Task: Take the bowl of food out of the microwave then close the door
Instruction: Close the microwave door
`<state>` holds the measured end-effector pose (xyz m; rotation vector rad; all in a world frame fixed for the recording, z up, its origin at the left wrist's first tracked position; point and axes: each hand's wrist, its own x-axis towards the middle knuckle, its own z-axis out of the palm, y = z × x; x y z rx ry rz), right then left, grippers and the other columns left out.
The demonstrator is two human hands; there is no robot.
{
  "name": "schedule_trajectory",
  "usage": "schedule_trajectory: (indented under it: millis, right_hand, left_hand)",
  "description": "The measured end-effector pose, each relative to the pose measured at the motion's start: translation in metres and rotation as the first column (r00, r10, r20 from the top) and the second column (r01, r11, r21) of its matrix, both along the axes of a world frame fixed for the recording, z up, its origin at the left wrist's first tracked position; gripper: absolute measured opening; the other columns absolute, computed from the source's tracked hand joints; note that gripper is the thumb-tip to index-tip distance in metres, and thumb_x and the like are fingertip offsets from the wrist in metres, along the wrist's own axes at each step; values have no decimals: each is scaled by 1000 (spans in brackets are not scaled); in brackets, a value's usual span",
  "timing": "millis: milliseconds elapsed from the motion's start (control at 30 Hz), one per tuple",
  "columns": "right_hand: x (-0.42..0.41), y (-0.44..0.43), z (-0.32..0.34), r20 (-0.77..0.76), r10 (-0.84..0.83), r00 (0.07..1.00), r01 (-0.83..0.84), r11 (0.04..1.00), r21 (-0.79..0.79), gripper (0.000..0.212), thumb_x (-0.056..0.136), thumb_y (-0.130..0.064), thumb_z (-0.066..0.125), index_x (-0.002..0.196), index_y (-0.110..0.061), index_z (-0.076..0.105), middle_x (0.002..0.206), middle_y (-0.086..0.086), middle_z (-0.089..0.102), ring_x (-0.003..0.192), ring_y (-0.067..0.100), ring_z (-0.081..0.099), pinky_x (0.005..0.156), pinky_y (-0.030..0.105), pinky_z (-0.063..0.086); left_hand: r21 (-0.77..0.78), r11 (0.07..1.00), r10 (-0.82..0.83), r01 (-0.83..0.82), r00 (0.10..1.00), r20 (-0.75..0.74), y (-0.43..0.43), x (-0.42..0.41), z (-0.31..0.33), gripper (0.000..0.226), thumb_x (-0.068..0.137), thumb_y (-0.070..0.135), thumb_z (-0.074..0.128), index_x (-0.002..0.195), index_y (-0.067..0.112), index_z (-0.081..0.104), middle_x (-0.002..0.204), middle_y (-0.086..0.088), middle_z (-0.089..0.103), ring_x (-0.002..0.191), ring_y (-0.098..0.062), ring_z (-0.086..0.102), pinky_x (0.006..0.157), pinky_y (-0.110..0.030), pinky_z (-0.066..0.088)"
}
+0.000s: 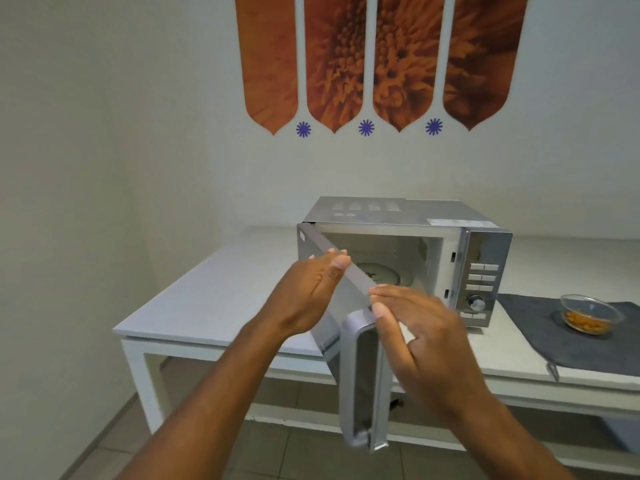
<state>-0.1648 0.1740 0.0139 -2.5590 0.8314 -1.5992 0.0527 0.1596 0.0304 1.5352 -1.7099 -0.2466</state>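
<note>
A silver microwave (485,258) stands on a white table (214,299), its door (360,386) swung wide open toward me. Inside, only the glass turntable (381,271) shows. A glass bowl of orange food (588,315) rests on a dark grey cloth (540,337) to the right of the microwave. My left hand (308,289) lies flat against the outer side of the door near its top edge, fingers together. My right hand (415,327) is on the inner side of the door near its top corner, fingers extended and touching the edge.
The table runs along a white wall with orange flower panels (374,64). A lower shelf sits under the tabletop. Tiled floor (277,448) lies in front. The microwave's control panel (481,289) with buttons and a knob faces me on the right.
</note>
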Motion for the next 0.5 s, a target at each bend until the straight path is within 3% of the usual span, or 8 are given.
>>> schedule_trajectory:
  millis: [67,133,233,367,500]
  right_hand:
    - [-14,-8,1,-32,-105,994,104,994,-21,30,99,-28,57,109,-11,79,111,4,81,104,7,68,92,30,50]
    - [-26,-17,4,-110,-212,971,212,977,-15,25,96,-23,65,111,-10,79,111,6,81,103,19,74,94,32,43]
    - [-41,-33,17,-271,-321,907,346,937,47,22,99,-23,65,117,-15,76,114,3,79,106,24,74,97,39,45]
    - [-53,-59,29,-398,-417,817,470,882,41,25,104,-41,50,109,-26,69,104,-11,70,101,13,64,102,37,43]
    - [-61,-88,34,-495,-449,744,539,841,47,39,93,-60,61,108,-25,64,102,-10,61,103,14,60,105,38,42]
  left_hand:
    - [13,1000,2,-4,996,89,-12,-13,-1,76,102,70,17,159,32,48,171,5,40,162,-15,25,134,-48,18]
    - [0,1000,-12,12,986,169,-24,-25,-1,77,101,68,14,162,30,41,173,6,36,157,-1,16,131,-33,4]
    - [-16,999,-22,28,951,310,-45,-41,-2,78,101,64,9,165,26,33,175,5,31,163,-7,15,126,-26,-1]
    - [-13,999,-31,42,897,441,-72,-55,-2,73,104,53,13,168,20,27,178,0,25,166,-13,12,131,-31,-5]
    - [-29,999,-6,26,843,538,-99,-63,-3,72,103,44,29,169,18,22,179,-4,21,166,-17,14,135,-38,1]
